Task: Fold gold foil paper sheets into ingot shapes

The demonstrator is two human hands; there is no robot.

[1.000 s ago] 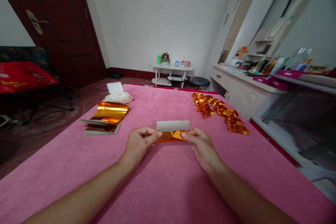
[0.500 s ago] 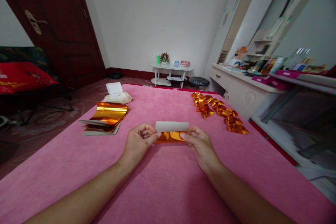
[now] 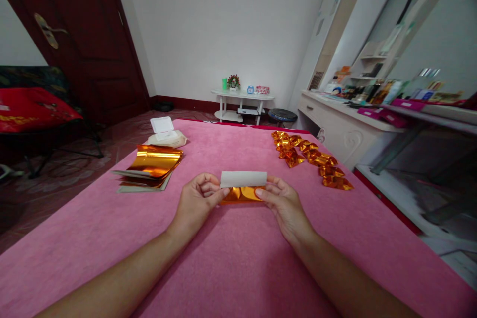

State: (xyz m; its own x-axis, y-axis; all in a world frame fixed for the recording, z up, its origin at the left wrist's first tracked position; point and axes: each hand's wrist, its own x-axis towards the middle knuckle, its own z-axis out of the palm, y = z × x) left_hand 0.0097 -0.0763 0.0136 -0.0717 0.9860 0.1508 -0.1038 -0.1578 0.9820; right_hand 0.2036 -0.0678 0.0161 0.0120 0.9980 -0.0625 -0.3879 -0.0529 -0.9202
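Small rectangular gold foil paper sheet with a white back (image 3: pixel 243 186): low over the pink cloth-covered table (image 3: pixel 223 268), centre, between both hands. Can't tell if it touches the cloth. Upper part shows the white back as a plain strip, with the crinkled gold face just below it.

Left hand (image 3: pixel 196 201): curled, thumb and forefinger pinched on the sheet's left end, other fingers tucked under. Right hand (image 3: pixel 283 203): same pinch on the right end, remaining fingers loosely bent. Both are closed on the sheet and hold nothing else.

Step in hand, as I read it: a lengthwise fold. To do it well:
- Line up the long edges before pressing.
- Pull evenly at both ends so the foil lies flat.
- Crease from the middle outward with the thumbs.
- Foil likely marks easily, so make one firm pass and don't re-fold.

Around:
- Stack of flat shiny gold foil sheets (image 3: pixel 154 161), left of the left hand, well apart.
- White wipes pack with open lid (image 3: pixel 166 134), beyond that stack.
- Row of small folded gold foil pieces (image 3: pixel 311 158), far right on the table, well apart from the right hand.
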